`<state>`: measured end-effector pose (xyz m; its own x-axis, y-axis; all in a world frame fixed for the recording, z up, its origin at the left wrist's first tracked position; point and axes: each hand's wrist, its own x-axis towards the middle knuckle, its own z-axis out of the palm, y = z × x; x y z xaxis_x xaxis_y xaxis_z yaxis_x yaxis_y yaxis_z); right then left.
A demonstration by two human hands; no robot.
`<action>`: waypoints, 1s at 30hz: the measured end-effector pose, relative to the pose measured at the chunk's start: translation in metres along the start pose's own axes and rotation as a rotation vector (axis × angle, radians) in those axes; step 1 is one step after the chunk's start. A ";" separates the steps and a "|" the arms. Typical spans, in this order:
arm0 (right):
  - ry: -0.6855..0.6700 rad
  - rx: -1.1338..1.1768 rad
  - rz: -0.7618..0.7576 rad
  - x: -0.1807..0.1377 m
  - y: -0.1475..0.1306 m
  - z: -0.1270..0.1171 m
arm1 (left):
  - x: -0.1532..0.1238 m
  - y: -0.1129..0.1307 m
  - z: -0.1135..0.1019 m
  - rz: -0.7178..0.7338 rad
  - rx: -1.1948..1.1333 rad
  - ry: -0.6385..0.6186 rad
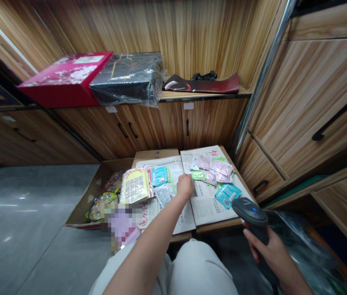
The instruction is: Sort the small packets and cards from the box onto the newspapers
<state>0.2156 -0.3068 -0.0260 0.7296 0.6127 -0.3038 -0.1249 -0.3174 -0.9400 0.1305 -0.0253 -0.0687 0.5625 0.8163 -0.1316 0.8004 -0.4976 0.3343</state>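
My left hand (185, 185) reaches forward over newspaper (206, 203) spread on a low cardboard surface, fingers curled down beside a small green packet (198, 175); what they grip is hidden. Several small pink, green and teal sachets (221, 167) lie scattered on the paper to its right, with a teal one (228, 194) nearest me. A teal packet (159, 176) and a yellow printed pack (135, 185) lie to its left. My right hand (268, 250) holds a dark handheld barcode scanner (249, 213) low at the right, its head pointing toward the sachets.
An open cardboard box (83, 207) with snack bags sits on the grey floor at left. Wooden cabinets surround the spot. A ledge above carries a red gift box (66, 80), a plastic-wrapped black box (129, 78) and a dark red flat item (202, 85). Crinkled plastic lies at lower right.
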 end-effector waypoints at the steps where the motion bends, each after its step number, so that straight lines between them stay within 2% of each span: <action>1: 0.004 0.001 0.004 0.003 0.002 -0.002 | 0.008 0.002 0.003 -0.012 -0.019 0.022; 5: 0.013 -0.002 0.025 0.014 0.012 -0.008 | 0.047 0.014 0.012 -0.061 -0.130 0.119; 9: 0.018 -0.023 0.045 0.020 0.020 -0.011 | 0.080 0.036 0.016 -0.158 -0.199 0.170; 13: 0.016 -0.034 0.060 0.021 0.025 -0.013 | 0.095 0.055 0.018 -0.273 -0.160 0.151; 17: 0.018 -0.058 0.062 0.023 0.030 -0.015 | 0.102 0.060 0.020 -0.363 -0.152 0.116; 21: 0.007 -0.076 0.038 0.023 0.033 -0.014 | 0.103 0.056 0.020 -0.440 -0.221 0.110; 24: -0.003 -0.083 0.028 0.021 0.030 -0.012 | 0.095 0.048 0.016 -0.427 -0.411 0.137; 27: -0.018 -0.042 0.022 0.015 0.021 -0.007 | 0.075 0.039 0.007 -0.429 -0.651 0.128; 30: -0.039 0.011 0.010 0.009 0.009 -0.002 | 0.043 0.030 -0.005 -0.451 -0.846 0.076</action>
<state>0.2223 -0.3062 -0.0368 0.7018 0.6370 -0.3190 -0.1397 -0.3160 -0.9384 0.1773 -0.0040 -0.0595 0.1994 0.9107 -0.3618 0.5069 0.2201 0.8334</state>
